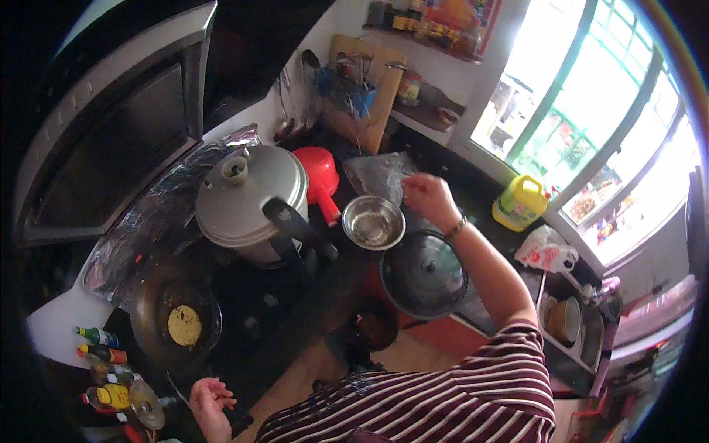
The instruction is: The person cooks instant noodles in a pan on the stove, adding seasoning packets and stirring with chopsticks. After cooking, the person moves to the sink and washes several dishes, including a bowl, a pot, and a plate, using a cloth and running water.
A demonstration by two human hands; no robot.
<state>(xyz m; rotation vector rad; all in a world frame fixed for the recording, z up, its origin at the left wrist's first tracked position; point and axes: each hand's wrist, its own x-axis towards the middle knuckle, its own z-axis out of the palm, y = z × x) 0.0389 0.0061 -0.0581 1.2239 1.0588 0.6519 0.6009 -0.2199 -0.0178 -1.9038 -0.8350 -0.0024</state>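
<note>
My right hand (431, 200) is stretched out just right of a small steel bowl (374, 223), its fingers bent together beside a clear plastic bag (376, 171). Whether the fingertips pinch anything is too unclear to see. Some pale residue lies in the bowl. At the lower left, my left hand (210, 404) is half curled near a thin metal edge (177, 387) and a dark handle-like shape (241, 419); its grip cannot be made out. Beyond it, a round yellow egg-like patty (184, 325) sits in a dark wok (149, 310).
A large lidded metal pot (249, 194) with black handles stands by a red ladle (318, 174). Right of the bowl is a dark round lid (425, 271). Bottles (105, 354) line the left side. A yellow jug (520, 202) stands under the window, near the sink (590, 338).
</note>
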